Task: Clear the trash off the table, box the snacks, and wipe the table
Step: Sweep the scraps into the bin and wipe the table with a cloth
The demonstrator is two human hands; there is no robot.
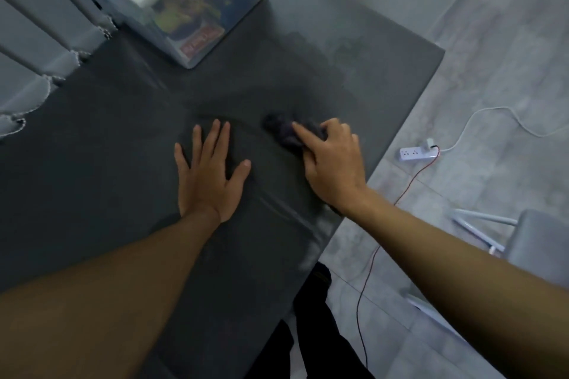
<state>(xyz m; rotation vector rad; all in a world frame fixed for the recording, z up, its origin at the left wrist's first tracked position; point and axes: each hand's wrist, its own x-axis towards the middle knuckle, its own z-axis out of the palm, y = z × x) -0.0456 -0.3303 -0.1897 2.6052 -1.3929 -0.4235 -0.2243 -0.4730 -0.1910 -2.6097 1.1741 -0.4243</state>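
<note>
A dark grey table [107, 138] fills the middle of the head view. My right hand [334, 163] presses a dark crumpled cloth [284, 129] onto the tabletop near the right edge, fingers curled over it. My left hand [207, 172] lies flat on the table beside it, fingers spread, holding nothing. At the far end stands a translucent plastic box [197, 6] with colourful snack packets inside. A streaky wet patch [332, 49] shows on the surface beyond the cloth.
Vertical blinds [40, 40] hang along the table's left side. On the floor to the right lie a white power strip [415, 154] with a white cable and a thin red wire [369, 264]. A grey chair [535, 240] stands at the right edge.
</note>
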